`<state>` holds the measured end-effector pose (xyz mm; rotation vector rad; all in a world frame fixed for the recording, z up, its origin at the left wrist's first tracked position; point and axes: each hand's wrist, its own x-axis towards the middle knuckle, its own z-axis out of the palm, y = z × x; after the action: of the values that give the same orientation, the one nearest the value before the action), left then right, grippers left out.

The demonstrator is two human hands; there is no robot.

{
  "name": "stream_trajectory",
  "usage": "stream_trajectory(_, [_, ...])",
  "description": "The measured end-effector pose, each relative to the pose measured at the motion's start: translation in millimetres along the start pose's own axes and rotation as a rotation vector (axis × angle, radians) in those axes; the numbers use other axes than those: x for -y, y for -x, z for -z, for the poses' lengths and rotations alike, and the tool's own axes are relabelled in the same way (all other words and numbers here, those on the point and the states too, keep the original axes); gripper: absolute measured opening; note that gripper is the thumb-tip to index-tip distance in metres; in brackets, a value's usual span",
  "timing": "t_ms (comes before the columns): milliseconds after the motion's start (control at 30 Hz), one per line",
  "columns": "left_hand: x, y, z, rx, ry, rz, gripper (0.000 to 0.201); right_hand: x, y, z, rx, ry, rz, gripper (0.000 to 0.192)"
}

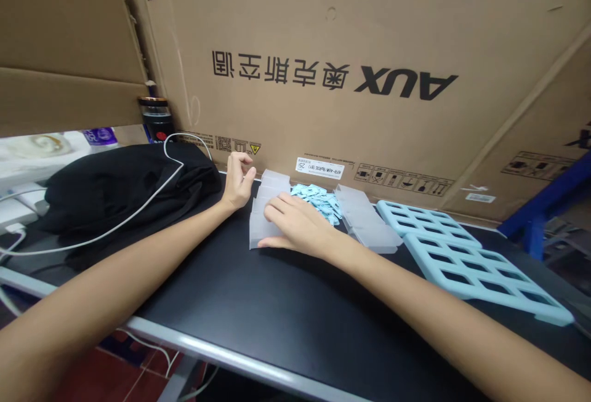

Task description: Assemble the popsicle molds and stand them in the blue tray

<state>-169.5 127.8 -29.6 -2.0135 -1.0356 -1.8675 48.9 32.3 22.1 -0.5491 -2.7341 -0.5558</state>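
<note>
My right hand [299,223] reaches over a row of frosted translucent plastic pieces [272,188], its fingers and thumb around the nearest one [259,229]. Part of that piece is hidden beneath the hand. Left of the row, my left hand [239,181] is raised with bent fingers, thumb apart, and nothing visible in it. Just beyond my right hand lies a heap of small light-blue plastic pieces [318,200]. More frosted plastic pieces [367,220] lie to the right of the heap.
Two light-blue grid frames [489,269] lie to the right on the black table [258,316]. A large cardboard box [286,119] stands behind. At left are a black cloth [133,186], a white cable [152,205] and a dark jar [157,120]. A blue post [535,223] rises at right.
</note>
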Motion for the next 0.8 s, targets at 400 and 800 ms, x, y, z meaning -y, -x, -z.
stream_trajectory(400, [7,2,0.6,0.083,0.035,0.018,0.037,-54,115,37,-0.281,0.067,-0.395,0.044])
stream_trajectory(800, [7,-2,4.3,0.594,0.170,0.142,0.068,-84,187,64,0.384,-0.259,-0.868,0.116])
